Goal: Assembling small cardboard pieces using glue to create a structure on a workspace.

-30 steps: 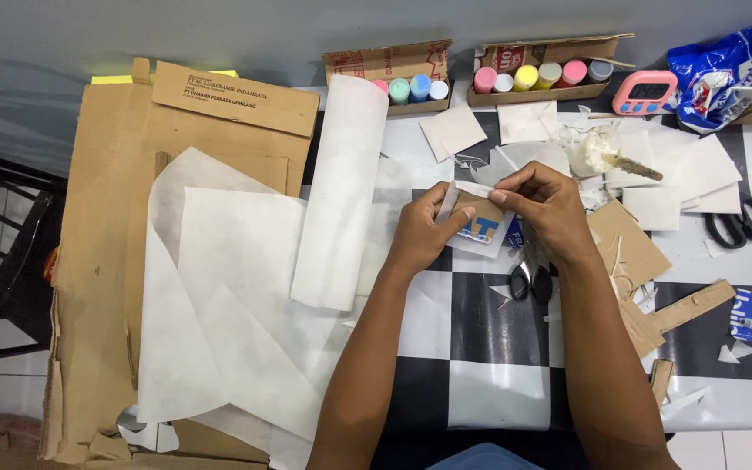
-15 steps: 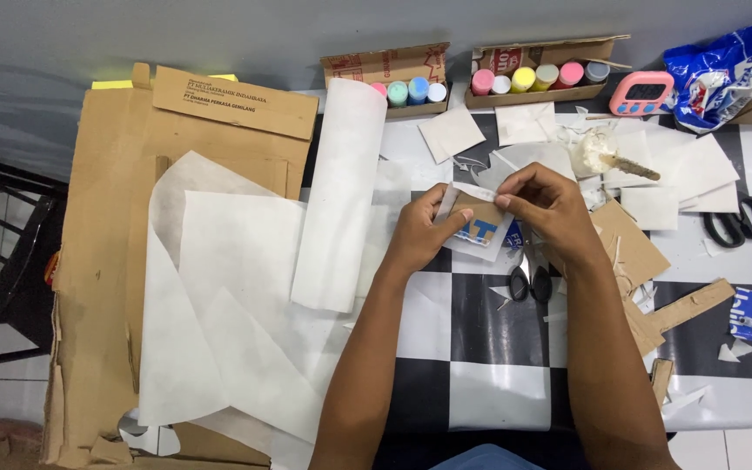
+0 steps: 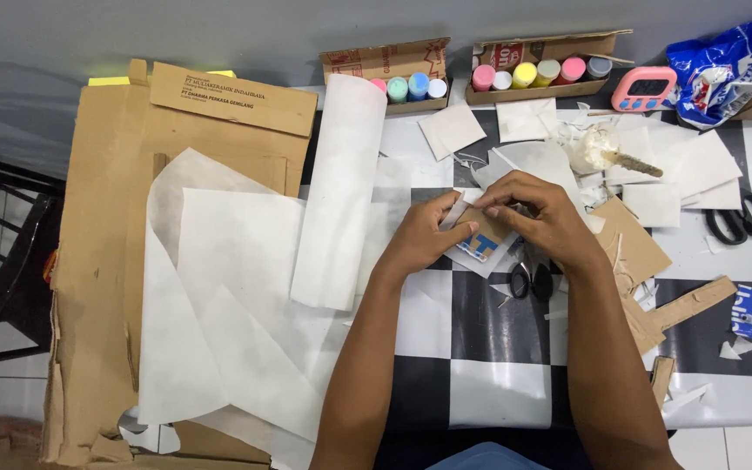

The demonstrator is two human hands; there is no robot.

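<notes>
My left hand (image 3: 419,237) and my right hand (image 3: 540,211) meet over a small cardboard piece (image 3: 484,228) with a blue painted shape on it. Both hands pinch it, the left from its left side, the right from above. The piece lies on a scrap of white paper (image 3: 491,260) on the black and white checkered table (image 3: 498,383). Small black-handled scissors (image 3: 531,280) lie just below my right hand.
Large white paper sheets (image 3: 237,287) and a paper roll (image 3: 341,187) cover flattened cardboard (image 3: 102,261) at left. Two cardboard boxes of paint pots (image 3: 533,74) stand at the back. A pink timer (image 3: 643,88), glue cup with brush (image 3: 598,152), larger scissors (image 3: 737,218) and cardboard scraps (image 3: 633,252) lie right.
Both hands stay on the small cardboard piece; my fingers have shifted only slightly over it.
</notes>
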